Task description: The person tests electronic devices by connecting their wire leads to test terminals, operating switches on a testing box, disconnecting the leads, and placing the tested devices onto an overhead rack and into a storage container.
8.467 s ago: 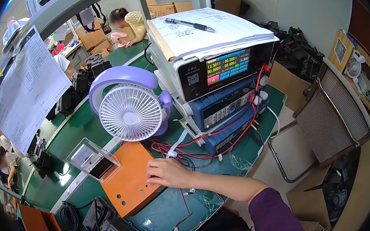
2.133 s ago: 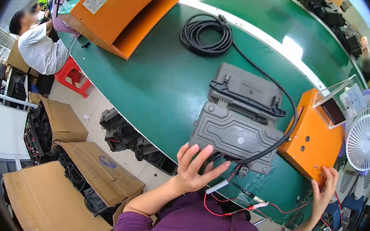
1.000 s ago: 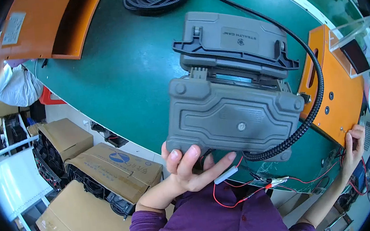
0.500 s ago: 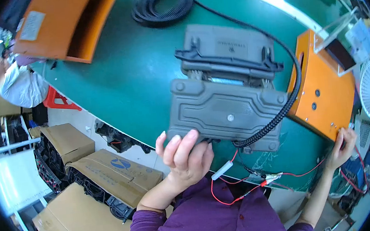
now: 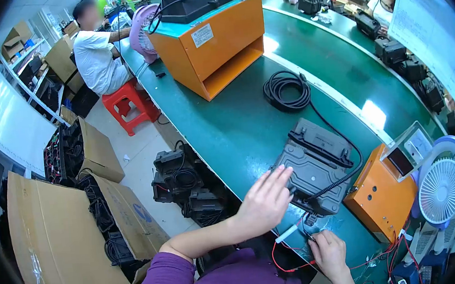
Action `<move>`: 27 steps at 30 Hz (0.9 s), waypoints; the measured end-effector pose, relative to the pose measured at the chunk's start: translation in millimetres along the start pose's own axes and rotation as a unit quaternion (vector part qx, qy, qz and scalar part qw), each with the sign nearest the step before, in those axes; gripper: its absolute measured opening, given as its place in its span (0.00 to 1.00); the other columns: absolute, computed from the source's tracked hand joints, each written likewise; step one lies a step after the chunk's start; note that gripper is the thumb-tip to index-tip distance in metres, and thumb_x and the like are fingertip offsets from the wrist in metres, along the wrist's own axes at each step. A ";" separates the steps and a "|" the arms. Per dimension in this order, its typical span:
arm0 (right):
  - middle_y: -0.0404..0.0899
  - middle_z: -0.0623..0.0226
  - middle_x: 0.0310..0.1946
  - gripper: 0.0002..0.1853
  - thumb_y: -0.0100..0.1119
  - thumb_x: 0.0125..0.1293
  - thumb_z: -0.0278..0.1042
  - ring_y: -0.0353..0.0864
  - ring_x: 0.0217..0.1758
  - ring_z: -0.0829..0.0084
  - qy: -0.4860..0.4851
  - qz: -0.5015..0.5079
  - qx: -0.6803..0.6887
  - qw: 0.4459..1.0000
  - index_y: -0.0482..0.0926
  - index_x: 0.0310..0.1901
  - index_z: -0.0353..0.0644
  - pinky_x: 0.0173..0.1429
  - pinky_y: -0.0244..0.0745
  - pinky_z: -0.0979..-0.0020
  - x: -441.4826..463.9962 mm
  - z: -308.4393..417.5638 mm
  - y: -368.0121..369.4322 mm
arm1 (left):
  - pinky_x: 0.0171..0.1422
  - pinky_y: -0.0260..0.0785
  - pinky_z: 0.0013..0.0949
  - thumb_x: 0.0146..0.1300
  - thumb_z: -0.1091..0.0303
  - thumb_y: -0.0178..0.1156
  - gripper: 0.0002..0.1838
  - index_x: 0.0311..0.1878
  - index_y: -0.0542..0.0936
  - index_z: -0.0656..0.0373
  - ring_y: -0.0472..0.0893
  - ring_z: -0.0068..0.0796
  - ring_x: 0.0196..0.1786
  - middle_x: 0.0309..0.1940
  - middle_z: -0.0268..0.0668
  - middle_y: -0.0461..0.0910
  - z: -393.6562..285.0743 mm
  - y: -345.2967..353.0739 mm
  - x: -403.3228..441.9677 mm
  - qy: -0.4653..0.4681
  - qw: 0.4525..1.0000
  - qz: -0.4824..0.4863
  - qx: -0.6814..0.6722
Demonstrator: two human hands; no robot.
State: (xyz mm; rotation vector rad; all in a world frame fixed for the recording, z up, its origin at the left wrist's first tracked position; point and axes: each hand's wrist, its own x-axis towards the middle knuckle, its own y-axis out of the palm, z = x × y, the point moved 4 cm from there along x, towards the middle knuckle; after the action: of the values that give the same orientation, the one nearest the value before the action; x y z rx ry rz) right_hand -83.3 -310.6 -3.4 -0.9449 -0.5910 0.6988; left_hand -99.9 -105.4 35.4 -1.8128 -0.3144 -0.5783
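A dark grey ribbed plastic case (image 5: 308, 175) lies on the green table, its handled section (image 5: 323, 137) on the far side. My left hand (image 5: 266, 199) is at its near left edge, fingers stretched out; whether they touch the case is unclear. Below the case, my right hand (image 5: 330, 253) pinches a thin black wire (image 5: 306, 229) coming from it; the fingertips partly hide the wire. Beside that hand runs a red wire (image 5: 276, 262) with a white sleeve (image 5: 287, 233). A black corrugated cable (image 5: 335, 187) curves from the case to a coil (image 5: 287, 91).
At right stand an orange box (image 5: 383, 198) with a small display (image 5: 400, 163) and a fan (image 5: 443, 189). Another orange housing (image 5: 224, 46) is farther back. Cartons (image 5: 56, 240) and black devices (image 5: 178, 174) lie at left. A person (image 5: 100, 55) sits on a red stool (image 5: 128, 107).
My right hand has moved from the orange box's lower corner to the wires below the case. My left fingers have straightened from a curl. The view has swung up, showing more of the room.
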 end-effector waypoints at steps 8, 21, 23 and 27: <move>0.80 0.55 0.35 0.11 0.60 0.59 0.27 0.81 0.34 0.59 0.134 -0.036 0.137 0.981 0.77 0.44 0.38 0.37 0.75 0.66 -26.0 -25.3 -36.6 | 0.68 0.57 0.45 0.50 0.74 0.65 0.24 0.53 0.72 0.62 0.65 0.49 0.65 0.62 0.47 0.66 23.1 -23.3 -7.2 -0.078 0.994 -0.035 -0.066; 0.80 0.57 0.40 0.13 0.59 0.61 0.30 0.83 0.38 0.61 0.187 -0.015 0.253 0.949 0.76 0.47 0.40 0.39 0.77 0.66 -36.4 -24.8 -31.0 | 0.46 0.70 0.36 0.51 0.71 0.65 0.16 0.46 0.78 0.61 0.78 0.38 0.45 0.47 0.38 0.76 -66.5 26.5 -16.8 0.172 0.956 0.112 -0.210; 0.81 0.58 0.38 0.12 0.60 0.60 0.30 0.83 0.35 0.61 0.128 -0.032 0.249 0.959 0.76 0.45 0.40 0.36 0.77 0.66 -35.7 -24.4 -26.1 | 0.48 0.70 0.36 0.52 0.72 0.64 0.15 0.45 0.77 0.60 0.76 0.38 0.45 0.49 0.39 0.74 -71.1 38.8 -9.8 0.150 0.961 0.135 -0.189; 0.81 0.59 0.37 0.11 0.61 0.60 0.31 0.82 0.34 0.59 0.155 -0.015 0.239 0.958 0.76 0.44 0.40 0.35 0.76 0.66 -34.4 -22.9 -27.9 | 0.46 0.70 0.36 0.52 0.71 0.64 0.15 0.44 0.77 0.59 0.76 0.38 0.42 0.46 0.38 0.75 -66.2 54.6 -12.3 0.162 0.956 0.164 -0.181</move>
State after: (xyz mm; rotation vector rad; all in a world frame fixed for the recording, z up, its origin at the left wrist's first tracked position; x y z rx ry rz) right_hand -81.2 -359.7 5.2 -0.5724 -0.1425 0.6119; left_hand -98.7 -184.3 -0.4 -2.0211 0.3309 -0.7150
